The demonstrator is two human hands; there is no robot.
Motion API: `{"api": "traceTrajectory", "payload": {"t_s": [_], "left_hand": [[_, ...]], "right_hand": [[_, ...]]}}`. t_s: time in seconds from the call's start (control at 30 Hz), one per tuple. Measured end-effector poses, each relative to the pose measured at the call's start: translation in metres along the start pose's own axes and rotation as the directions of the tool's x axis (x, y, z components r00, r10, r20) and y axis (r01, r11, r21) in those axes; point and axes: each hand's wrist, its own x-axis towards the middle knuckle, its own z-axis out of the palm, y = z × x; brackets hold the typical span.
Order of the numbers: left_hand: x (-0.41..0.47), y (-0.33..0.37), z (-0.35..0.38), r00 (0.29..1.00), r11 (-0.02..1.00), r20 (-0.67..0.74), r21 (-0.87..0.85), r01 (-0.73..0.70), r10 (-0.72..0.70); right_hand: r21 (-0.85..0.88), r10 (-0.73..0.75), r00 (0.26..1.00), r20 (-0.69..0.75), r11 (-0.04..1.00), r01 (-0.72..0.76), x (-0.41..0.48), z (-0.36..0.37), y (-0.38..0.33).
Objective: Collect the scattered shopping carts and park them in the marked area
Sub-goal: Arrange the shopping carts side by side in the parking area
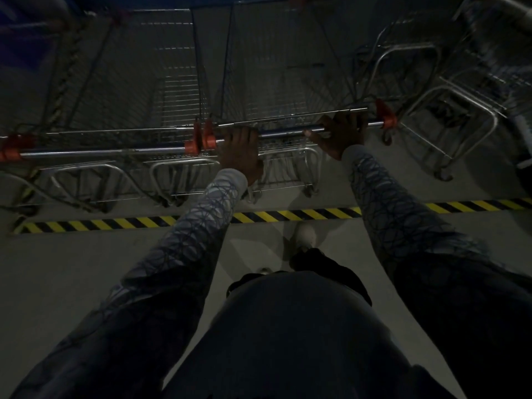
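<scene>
A silver wire shopping cart [276, 82] stands right in front of me, its metal handle bar [285, 133] capped with orange ends. My left hand [241, 152] grips the bar near its left end. My right hand [339, 133] grips it near the right end. A second cart [129, 90] stands beside it on the left, handle level with mine. Both carts sit beyond a yellow-and-black striped floor line [288, 216]. The scene is dim.
More carts [449, 90] stand at an angle on the right, their frames close to my cart's right side. A blue wall or panel [26, 38] lies at the far left. Grey concrete floor [86, 269] stretches behind the line. My foot [305, 234] is just short of the line.
</scene>
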Motion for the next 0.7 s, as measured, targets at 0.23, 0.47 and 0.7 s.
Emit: {"api": "traceTrajectory", "payload": {"t_s": [0.23,0.47,0.7], "left_hand": [[0.009,-0.018,-0.013,0.999,0.999,-0.035,-0.033,-0.021,0.019],[0.026,-0.077,-0.02,0.987,0.982,0.13,0.178,0.071,-0.095],[0.025,-0.082,-0.021,0.996,0.975,0.091,0.224,-0.014,-0.006]], "right_hand": [[0.018,0.0,1.0,-0.016,1.0,0.001,-0.004,-0.006,-0.002],[0.005,-0.003,1.0,0.027,1.0,0.003,0.0,0.001,0.003],[0.046,0.002,1.0,0.014,0.999,-0.002,0.001,0.003,0.006]]}}
